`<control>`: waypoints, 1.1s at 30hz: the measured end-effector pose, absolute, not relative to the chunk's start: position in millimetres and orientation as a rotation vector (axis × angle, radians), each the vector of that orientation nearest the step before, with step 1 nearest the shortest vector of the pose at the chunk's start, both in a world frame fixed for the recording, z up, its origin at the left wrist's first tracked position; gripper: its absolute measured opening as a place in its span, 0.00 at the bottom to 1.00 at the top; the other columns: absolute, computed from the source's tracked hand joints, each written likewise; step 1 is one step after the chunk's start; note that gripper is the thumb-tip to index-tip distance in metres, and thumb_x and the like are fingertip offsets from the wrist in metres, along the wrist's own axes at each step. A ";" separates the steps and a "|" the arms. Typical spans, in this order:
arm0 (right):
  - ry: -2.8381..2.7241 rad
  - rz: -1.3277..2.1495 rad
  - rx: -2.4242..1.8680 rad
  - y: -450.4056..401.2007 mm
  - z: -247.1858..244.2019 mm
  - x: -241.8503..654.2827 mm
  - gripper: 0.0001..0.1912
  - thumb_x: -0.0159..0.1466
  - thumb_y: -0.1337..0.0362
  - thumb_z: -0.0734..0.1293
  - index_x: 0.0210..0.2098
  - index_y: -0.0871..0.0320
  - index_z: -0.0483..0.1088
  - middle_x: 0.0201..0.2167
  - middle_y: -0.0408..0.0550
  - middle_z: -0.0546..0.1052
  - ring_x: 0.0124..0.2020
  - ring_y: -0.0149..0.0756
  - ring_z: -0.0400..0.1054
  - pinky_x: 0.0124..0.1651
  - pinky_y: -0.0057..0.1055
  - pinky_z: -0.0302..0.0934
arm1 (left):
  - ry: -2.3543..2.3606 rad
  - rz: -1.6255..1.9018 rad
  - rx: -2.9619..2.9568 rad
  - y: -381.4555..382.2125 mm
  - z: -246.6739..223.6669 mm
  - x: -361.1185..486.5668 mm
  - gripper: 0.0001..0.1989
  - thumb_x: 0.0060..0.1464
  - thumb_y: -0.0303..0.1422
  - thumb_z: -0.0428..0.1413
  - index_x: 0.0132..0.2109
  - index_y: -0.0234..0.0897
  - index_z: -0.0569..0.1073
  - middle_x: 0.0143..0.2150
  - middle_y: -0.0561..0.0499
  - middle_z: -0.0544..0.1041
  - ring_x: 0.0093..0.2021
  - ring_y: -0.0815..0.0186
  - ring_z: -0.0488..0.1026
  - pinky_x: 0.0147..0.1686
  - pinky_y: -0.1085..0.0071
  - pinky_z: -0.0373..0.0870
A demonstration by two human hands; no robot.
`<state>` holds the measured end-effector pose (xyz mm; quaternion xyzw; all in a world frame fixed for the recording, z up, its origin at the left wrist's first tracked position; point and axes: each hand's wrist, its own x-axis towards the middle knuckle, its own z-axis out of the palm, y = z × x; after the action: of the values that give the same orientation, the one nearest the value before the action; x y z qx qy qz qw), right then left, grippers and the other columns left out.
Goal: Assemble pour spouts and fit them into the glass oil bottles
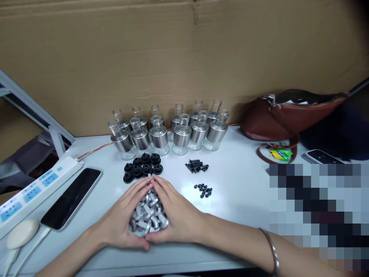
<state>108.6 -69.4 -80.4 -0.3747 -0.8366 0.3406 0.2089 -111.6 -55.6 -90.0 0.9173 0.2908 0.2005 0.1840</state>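
Note:
A pile of small silver-grey spout-like pieces (148, 211) lies on the table, ringed by both my hands. My left hand (123, 217) curves round its left side, and my right hand (178, 215) round its right, with fingers extended and thumbs spread away from them. The fingertips meet at the far end and the thumbs touch at the near end. Neither hand grips a single piece. Just beyond the fingertips sit several black round stoppers (147, 169). Right of these are thin black tubes (196, 166) and small black rings (203, 191).
Glass bottles with metal bands (182, 135) stand in two rows before a cardboard wall (173, 57). A power strip (31, 194), phone (72, 198) and white round object (23, 234) lie left. A brown bag (268, 119) and green-yellow packet (281, 154) lie right.

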 end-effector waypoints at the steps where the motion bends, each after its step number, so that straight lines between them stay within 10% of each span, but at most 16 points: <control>1: -2.331 0.940 -1.019 -67.1 -80.3 108.9 0.61 0.47 0.47 0.75 0.66 0.81 0.47 0.68 0.74 0.49 0.70 0.54 0.41 0.71 0.43 0.42 | 0.831 0.571 2.579 -55.2 -90.2 -111.7 0.55 0.43 0.61 0.58 0.69 0.42 0.45 0.68 0.33 0.55 0.66 0.40 0.56 0.61 0.41 0.59; 8: -2.315 0.893 -0.910 -61.6 -78.7 117.9 0.45 0.55 0.56 0.72 0.62 0.77 0.55 0.62 0.70 0.61 0.65 0.50 0.52 0.67 0.43 0.52 | 0.872 0.691 2.607 -54.2 -90.2 -105.5 0.43 0.49 0.54 0.59 0.65 0.41 0.53 0.61 0.35 0.64 0.60 0.45 0.65 0.57 0.47 0.66; 28: -2.358 0.971 -0.834 -53.7 -72.3 134.9 0.50 0.55 0.42 0.70 0.65 0.63 0.46 0.68 0.69 0.48 0.71 0.53 0.37 0.69 0.54 0.42 | 0.893 0.822 2.844 -57.6 -87.3 -104.0 0.36 0.50 0.52 0.58 0.60 0.39 0.60 0.59 0.36 0.69 0.62 0.45 0.63 0.60 0.44 0.57; 33: -2.217 1.112 -0.827 -53.5 -63.3 145.3 0.45 0.61 0.36 0.58 0.66 0.61 0.45 0.70 0.64 0.43 0.71 0.50 0.36 0.69 0.52 0.40 | 0.670 1.273 2.830 -77.2 -83.6 -97.3 0.17 0.60 0.40 0.49 0.53 0.38 0.68 0.48 0.42 0.76 0.55 0.52 0.69 0.52 0.52 0.68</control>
<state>145.3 -53.5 -63.3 -0.3052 -0.8188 0.4105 0.2605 -97.3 -77.2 -83.6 0.8913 0.2110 0.4010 -0.0164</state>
